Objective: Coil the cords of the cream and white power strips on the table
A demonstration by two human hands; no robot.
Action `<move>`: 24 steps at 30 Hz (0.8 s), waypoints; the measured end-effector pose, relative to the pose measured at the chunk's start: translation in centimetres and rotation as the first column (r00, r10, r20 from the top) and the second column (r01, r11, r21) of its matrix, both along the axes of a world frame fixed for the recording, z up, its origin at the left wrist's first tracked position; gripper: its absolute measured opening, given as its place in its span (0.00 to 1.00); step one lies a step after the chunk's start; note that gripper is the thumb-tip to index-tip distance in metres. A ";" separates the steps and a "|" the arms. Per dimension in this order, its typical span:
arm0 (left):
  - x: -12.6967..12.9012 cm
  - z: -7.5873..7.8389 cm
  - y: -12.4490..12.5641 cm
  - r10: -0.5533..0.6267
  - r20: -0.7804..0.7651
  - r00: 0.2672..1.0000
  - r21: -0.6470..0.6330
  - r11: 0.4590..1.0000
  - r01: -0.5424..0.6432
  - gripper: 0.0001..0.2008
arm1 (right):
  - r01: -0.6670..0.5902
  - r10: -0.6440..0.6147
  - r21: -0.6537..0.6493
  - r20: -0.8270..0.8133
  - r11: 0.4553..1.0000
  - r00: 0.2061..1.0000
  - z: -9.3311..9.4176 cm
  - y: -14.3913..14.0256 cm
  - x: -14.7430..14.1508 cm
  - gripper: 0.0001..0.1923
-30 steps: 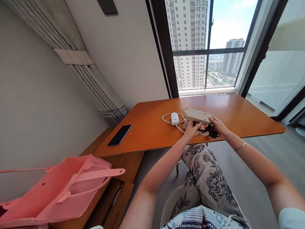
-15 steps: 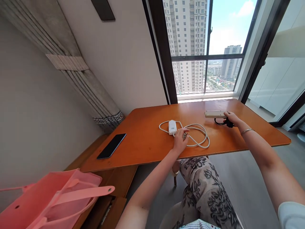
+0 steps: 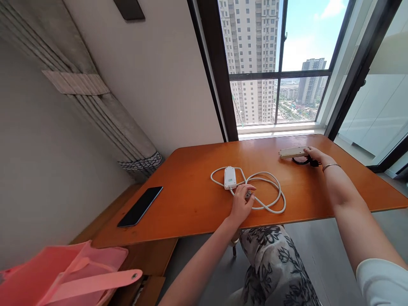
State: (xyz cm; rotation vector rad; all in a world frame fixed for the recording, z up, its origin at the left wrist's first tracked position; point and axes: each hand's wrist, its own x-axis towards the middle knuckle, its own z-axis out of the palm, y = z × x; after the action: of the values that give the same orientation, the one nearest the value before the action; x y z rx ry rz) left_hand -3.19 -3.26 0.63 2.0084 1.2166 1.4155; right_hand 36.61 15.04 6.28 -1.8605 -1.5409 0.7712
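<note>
A white cord point(image 3: 283, 196) lies in loops on the wooden table, joined to a small white box point(image 3: 230, 177). Near the table's front edge, my left hand point(image 3: 240, 204) has its fingers closed around the cord's plug point(image 3: 248, 194), whose metal end shows between thumb and fingers. Farther back on the right, my right hand point(image 3: 314, 155) grips one end of a long flat beige power strip point(image 3: 290, 153). A bundled black cord point(image 3: 299, 161) hangs or rests just under the strip; I cannot tell whether the strip touches the table.
A dark phone point(image 3: 140, 207) lies at the table's left side. Below it on the left is a pink bag point(image 3: 63, 272) with a strap. The wooden table point(image 3: 191, 191) stands against a window point(image 3: 279, 76), with a grey curtain point(image 3: 105, 114) at the left.
My right hand has shifted slightly right with the power strip, which now slants. My left hand keeps its hold on the plug. The whole view has tilted a little.
</note>
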 end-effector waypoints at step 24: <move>0.0 -0.1 -0.3 -0.026 -0.166 0.986 0.071 0.997 0.038 0.08 | -0.019 -0.242 0.414 0.571 0.910 0.785 -3.4 -1.9 -4.1 0.19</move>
State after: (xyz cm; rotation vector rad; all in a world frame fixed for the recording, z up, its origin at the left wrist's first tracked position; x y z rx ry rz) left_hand -3.18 -3.59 0.56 2.2234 1.2095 1.3182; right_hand 32.53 13.15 2.90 -1.9466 -1.7660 -0.2558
